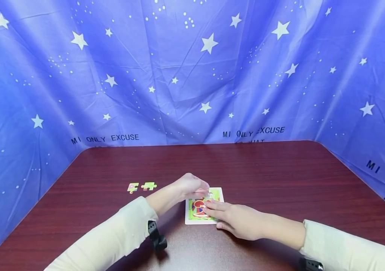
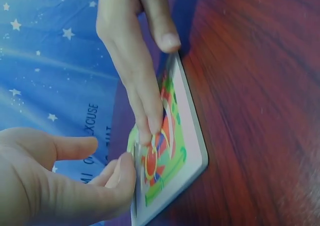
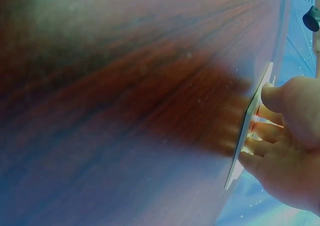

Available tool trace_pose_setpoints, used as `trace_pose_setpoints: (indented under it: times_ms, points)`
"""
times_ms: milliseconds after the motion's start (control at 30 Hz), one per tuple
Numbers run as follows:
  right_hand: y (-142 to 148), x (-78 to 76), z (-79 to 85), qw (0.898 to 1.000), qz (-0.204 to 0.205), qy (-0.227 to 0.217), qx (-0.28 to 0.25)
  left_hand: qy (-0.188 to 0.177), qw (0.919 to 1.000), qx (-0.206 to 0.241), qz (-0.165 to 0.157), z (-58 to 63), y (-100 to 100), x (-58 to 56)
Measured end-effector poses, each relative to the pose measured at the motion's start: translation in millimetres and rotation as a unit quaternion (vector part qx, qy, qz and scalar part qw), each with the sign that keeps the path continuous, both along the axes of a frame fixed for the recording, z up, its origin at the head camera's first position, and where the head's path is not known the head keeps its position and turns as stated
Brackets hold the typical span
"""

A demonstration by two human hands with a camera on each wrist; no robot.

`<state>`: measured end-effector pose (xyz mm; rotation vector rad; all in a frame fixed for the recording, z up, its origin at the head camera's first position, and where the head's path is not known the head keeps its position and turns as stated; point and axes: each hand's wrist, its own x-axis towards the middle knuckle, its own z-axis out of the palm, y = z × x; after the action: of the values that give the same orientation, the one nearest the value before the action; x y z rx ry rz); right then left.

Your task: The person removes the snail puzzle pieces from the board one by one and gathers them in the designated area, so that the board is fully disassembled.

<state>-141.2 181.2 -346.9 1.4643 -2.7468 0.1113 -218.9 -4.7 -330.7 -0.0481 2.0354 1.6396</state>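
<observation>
Blue cloth (image 1: 165, 45) reads "MI ONLY EXCUSE"; on the desk (image 1: 280, 180), straight-fingered right hand (image 1: 241, 221) presses puzzle board (image 1: 197, 212); left hand (image 1: 191, 187), thumb apart, touches its edge; only the head view shows two loose pieces (image 1: 149, 186).

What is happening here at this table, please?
A person is working with both hands at a small puzzle board with a colourful picture. The right hand rests its fingers on the picture, while the left hand is at the board's edge. Two loose puzzle pieces lie apart on the table, to the left.
</observation>
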Motion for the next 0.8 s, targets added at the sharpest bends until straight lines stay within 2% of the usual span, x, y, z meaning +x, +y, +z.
trace_pose_setpoints:
  times_ms: [167,333,467,567,633,700,800]
  points:
    - [-0.6,-0.4,-0.5,1.0,0.006,0.009,0.0,0.025,0.9985,-0.029,-0.039,-3.5,0.0,-5.3]
    - [-0.2,-1.3,-1.3,1.0,0.009,0.018,-0.001,0.078,0.9906,-0.09,-0.067,-6.0,1.1,-9.8]
    - [0.0,-1.3,-2.0,1.0,0.008,0.016,-0.001,0.136,0.976,-0.151,-0.078,-7.3,2.6,-9.9]
    - [-0.3,-1.0,-2.1,1.0,0.008,0.011,-0.003,0.188,0.9576,-0.198,-0.091,-6.9,3.6,-7.5]
    - [-0.4,-0.4,-1.5,1.0,0.006,0.005,-0.003,0.214,0.948,-0.214,-0.098,-5.8,4.4,-5.2]
    - [-0.4,0.0,-0.9,1.0,0.001,0.001,-0.001,0.236,0.941,-0.22,-0.102,-4.9,5.5,-3.9]
    - [-0.7,0.8,0.1,1.0,-0.004,0.001,0.0,0.251,0.9403,-0.206,-0.102,-3.7,7.9,-2.9]
